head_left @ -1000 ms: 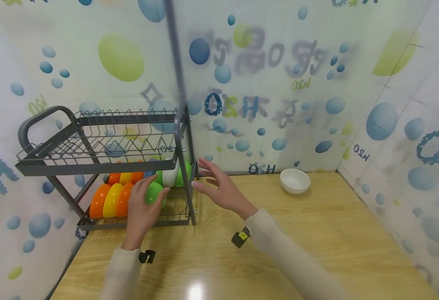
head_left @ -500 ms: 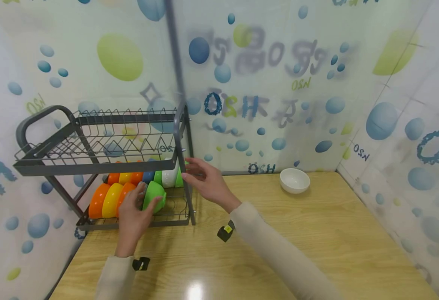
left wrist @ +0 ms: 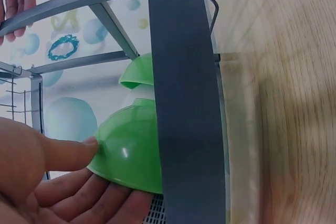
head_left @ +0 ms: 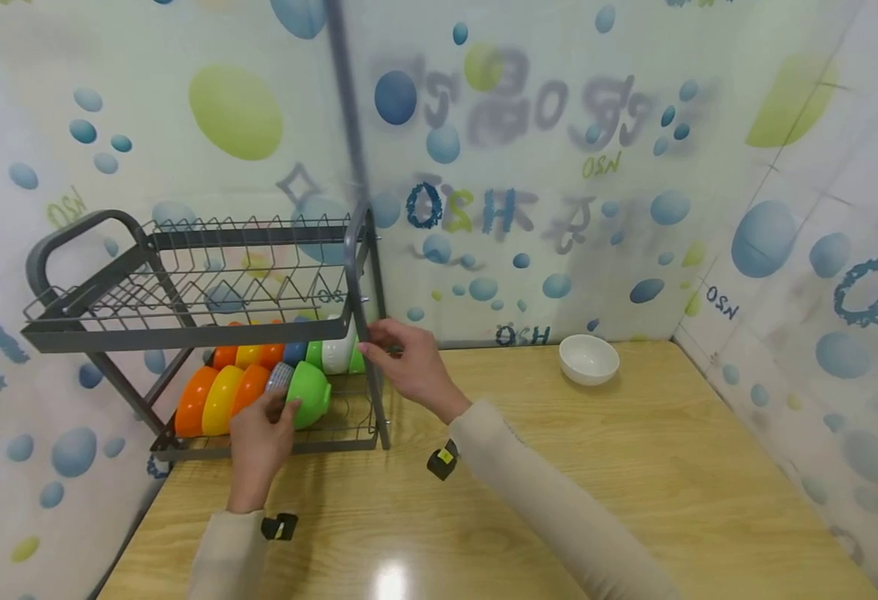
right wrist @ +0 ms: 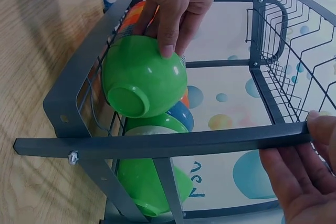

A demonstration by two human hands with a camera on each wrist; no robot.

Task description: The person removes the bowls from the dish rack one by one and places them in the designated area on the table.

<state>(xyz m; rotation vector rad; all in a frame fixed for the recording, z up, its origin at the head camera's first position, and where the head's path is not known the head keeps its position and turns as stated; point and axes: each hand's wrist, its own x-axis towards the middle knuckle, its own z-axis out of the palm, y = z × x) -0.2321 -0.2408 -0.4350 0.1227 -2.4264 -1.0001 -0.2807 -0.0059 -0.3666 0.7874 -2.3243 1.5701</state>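
A green bowl (head_left: 311,393) stands on its side in the front row of the dish rack (head_left: 191,338). My left hand (head_left: 260,437) pinches its rim, the thumb on the outer wall and the fingers behind the edge; in the left wrist view the rack's bar hides part of this bowl (left wrist: 128,142). My right hand (head_left: 418,368) holds the rack's right upright post (right wrist: 220,139) between thumb and fingers. Left of the green bowl are a grey patterned bowl (head_left: 280,377), an orange bowl (head_left: 250,385) and a yellow bowl (head_left: 223,398).
Behind them, a second row holds several bowls, among them a blue bowl (head_left: 295,354) and a white bowl (head_left: 337,356). A lone white bowl (head_left: 589,360) sits on the wooden table (head_left: 596,483) to the right. The rack's wire upper tier (head_left: 258,279) overhangs the bowls.
My left hand has moved down and left along the front row and now pinches the green bowl's rim. My right hand has moved left onto the rack post and taken hold of it.
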